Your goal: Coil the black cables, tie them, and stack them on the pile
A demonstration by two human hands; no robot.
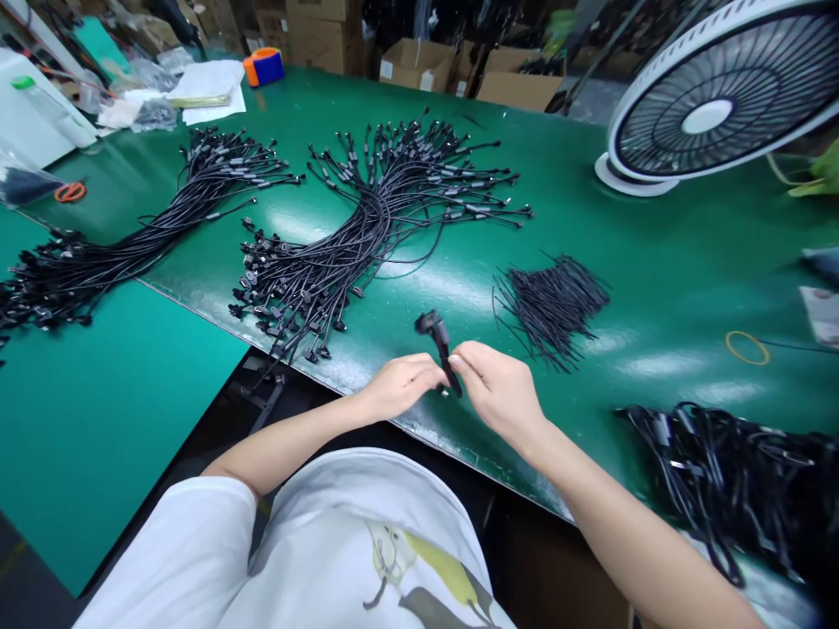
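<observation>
Between my two hands, over the table's front edge, is a short folded black cable [439, 336] with connectors at its ends, partly blurred. My left hand [405, 384] is closed on its lower part from the left. From the right, my right hand [495, 384] pinches the same cable near its middle; whether a tie is in those fingers is hidden. Just beyond my right hand lies a pile of thin black twist ties [554, 301]. Further off to the left spreads a large bunch of loose black cables [367, 227] with connectors at both ends.
A second cable bunch [150, 236] lies at the left. Bundled cables [734, 480] are heaped at the right front, near a yellow rubber band [747, 347]. A white fan [708, 118] stands at the back right. Papers [206, 87] and an orange-and-blue tape dispenser [263, 67] sit at the back left.
</observation>
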